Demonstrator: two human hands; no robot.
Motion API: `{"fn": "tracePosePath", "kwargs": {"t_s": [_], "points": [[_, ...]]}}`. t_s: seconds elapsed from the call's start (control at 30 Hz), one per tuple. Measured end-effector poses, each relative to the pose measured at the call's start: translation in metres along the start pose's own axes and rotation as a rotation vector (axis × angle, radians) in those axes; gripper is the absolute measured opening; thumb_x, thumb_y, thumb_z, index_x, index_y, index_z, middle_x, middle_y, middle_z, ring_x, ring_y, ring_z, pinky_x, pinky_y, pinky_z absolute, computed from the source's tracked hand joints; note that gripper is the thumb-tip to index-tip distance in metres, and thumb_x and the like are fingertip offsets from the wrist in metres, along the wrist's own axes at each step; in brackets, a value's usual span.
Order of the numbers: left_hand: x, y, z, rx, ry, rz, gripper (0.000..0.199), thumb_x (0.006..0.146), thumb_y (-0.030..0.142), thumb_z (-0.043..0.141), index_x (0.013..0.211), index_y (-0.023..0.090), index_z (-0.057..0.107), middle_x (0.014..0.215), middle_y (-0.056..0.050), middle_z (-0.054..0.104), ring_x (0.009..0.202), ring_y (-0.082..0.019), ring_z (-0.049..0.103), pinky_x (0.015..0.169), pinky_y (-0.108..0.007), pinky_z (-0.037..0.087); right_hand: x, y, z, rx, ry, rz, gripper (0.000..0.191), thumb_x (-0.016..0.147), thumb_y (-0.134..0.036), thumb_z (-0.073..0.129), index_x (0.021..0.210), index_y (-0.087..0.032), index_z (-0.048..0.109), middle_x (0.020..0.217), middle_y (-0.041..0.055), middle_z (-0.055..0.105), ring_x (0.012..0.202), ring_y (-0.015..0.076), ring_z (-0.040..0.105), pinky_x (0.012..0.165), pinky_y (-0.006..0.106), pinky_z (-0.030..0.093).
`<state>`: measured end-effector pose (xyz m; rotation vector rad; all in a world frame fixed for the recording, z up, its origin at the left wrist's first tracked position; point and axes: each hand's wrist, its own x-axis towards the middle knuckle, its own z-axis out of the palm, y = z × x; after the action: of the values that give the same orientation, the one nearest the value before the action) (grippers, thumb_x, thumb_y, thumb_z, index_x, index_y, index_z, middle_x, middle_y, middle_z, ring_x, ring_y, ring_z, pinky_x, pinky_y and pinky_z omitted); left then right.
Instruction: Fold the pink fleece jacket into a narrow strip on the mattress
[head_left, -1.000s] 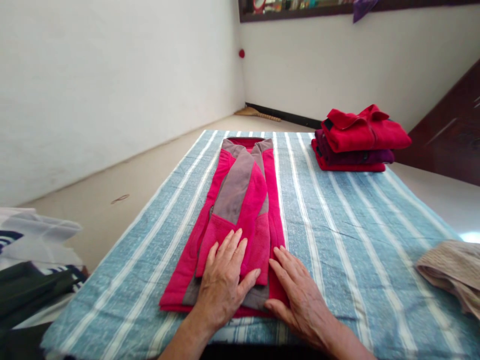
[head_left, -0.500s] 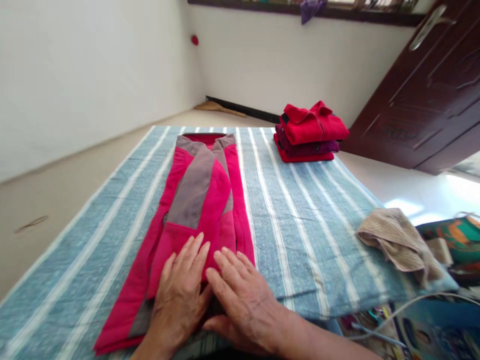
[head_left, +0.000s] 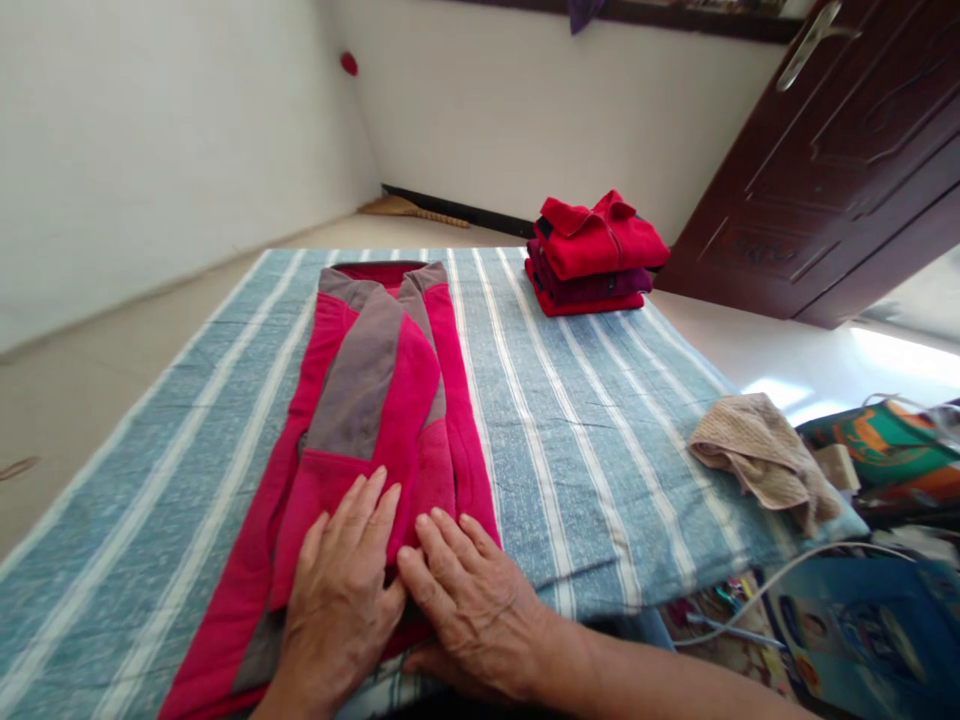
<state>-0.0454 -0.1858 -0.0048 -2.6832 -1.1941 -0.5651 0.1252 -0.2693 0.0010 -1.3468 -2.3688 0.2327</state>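
A pink and grey jacket (head_left: 420,400) lies lengthwise, its grey collar at the far end and its sleeves folded in over the front. My left hand (head_left: 341,585) rests flat on the lower part of a folded sleeve, fingers stretched out. Just to its right, my right hand (head_left: 480,600) presses on the jacket's lower front with its fingers laid out flat. The two hands almost touch at the left thumb. Both wrists cover part of the jacket's hem.
Under the jacket is a blue and white striped cloth (head_left: 600,440). A stack of folded red and purple clothes (head_left: 600,245) sits at the far right. Nearer lies a beige towel (head_left: 761,450), beside a green and orange bag (head_left: 892,445). A dark red door (head_left: 832,170) stands behind.
The whole view has shifted, so the jacket, stack and towel appear further left. Both hands stay on the jacket in nearly the same spots.
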Motion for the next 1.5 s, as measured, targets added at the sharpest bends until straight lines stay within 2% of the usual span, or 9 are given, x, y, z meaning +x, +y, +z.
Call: {"fn": "tracePosePath", "kwargs": {"t_s": [0.17,0.37,0.53,0.67,0.83,1.07,1.2,1.37,1.5], "points": [[0.000,0.000,0.000,-0.018,0.007,0.000,0.058,0.084,0.023,0.043,0.141,0.015,0.036,0.139,-0.021,0.049,0.128,-0.038,0.046,0.098,-0.056,0.039,0.000,0.000,0.001,-0.001,0.005,0.011,0.074,0.091,-0.052,0.051,0.145,-0.005,0.029,0.150,0.0223,0.032,0.142,0.0330,0.021,0.111,0.050,0.031],[0.000,-0.003,-0.001,-0.106,0.075,0.024,0.058,0.088,0.024,0.044,0.144,0.019,0.031,0.136,-0.019,0.052,0.126,-0.037,0.049,0.098,-0.057,0.041,0.000,-0.004,0.001,0.035,0.005,0.043,0.078,0.088,-0.053,0.055,0.146,-0.008,0.028,0.151,0.0203,0.031,0.142,0.0339,0.020,0.113,0.051,0.027],[-0.004,-0.009,-0.015,-0.261,0.151,0.013,0.054,0.091,0.027,0.047,0.143,0.022,0.033,0.139,-0.015,0.050,0.127,-0.032,0.048,0.103,-0.051,0.042,0.008,-0.010,-0.007,0.073,0.060,0.024,0.089,0.084,-0.054,0.061,0.148,-0.007,0.022,0.153,0.0222,0.025,0.144,0.0340,0.014,0.111,0.054,0.029],[-0.016,-0.015,-0.026,-0.218,0.189,-0.031,0.048,0.092,0.023,0.047,0.140,0.023,0.038,0.135,-0.015,0.052,0.127,-0.031,0.049,0.103,-0.052,0.042,0.024,-0.016,-0.011,0.092,0.115,-0.024,0.088,0.082,-0.051,0.065,0.147,-0.006,0.025,0.153,0.0224,0.025,0.144,0.0336,0.013,0.112,0.055,0.028],[-0.042,-0.023,-0.025,-0.061,0.169,-0.118,0.036,0.095,0.025,0.041,0.130,0.018,0.045,0.129,-0.019,0.057,0.122,-0.033,0.053,0.098,-0.057,0.043,0.037,-0.023,0.004,0.076,0.118,-0.057,0.083,0.086,-0.049,0.061,0.148,-0.008,0.024,0.154,0.0210,0.023,0.144,0.0332,0.012,0.112,0.055,0.028],[-0.060,-0.020,-0.014,0.074,0.157,-0.160,0.038,0.092,0.024,0.044,0.129,0.016,0.048,0.125,-0.017,0.062,0.118,-0.031,0.056,0.096,-0.050,0.043,0.033,-0.020,0.034,0.006,0.046,-0.064,0.079,0.086,-0.050,0.059,0.146,-0.009,0.029,0.153,0.0194,0.027,0.142,0.0345,0.021,0.109,0.055,0.035],[-0.061,-0.020,-0.013,0.111,0.188,-0.141,0.036,0.091,0.022,0.046,0.126,0.016,0.051,0.123,-0.015,0.064,0.117,-0.029,0.058,0.098,-0.046,0.041,0.033,-0.020,0.043,-0.046,0.089,-0.075,0.074,0.086,-0.045,0.060,0.145,-0.009,0.033,0.150,0.0192,0.032,0.139,0.0349,0.028,0.107,0.055,0.037],[-0.063,-0.025,-0.011,0.171,0.218,-0.094,0.036,0.091,0.024,0.045,0.124,0.013,0.052,0.119,-0.016,0.065,0.115,-0.028,0.059,0.097,-0.042,0.040,0.036,-0.017,0.053,-0.121,0.231,-0.092,0.060,0.088,-0.042,0.055,0.138,-0.013,0.042,0.144,0.0172,0.043,0.133,0.0325,0.040,0.101,0.049,0.046],[-0.064,-0.029,-0.009,0.208,0.249,-0.048,0.036,0.092,0.028,0.043,0.122,0.012,0.053,0.117,-0.016,0.066,0.112,-0.028,0.060,0.096,-0.040,0.040,0.037,-0.015,0.059,-0.170,0.253,-0.092,0.056,0.090,-0.040,0.053,0.139,-0.014,0.042,0.146,0.0153,0.042,0.134,0.0316,0.039,0.101,0.047,0.046]]}}
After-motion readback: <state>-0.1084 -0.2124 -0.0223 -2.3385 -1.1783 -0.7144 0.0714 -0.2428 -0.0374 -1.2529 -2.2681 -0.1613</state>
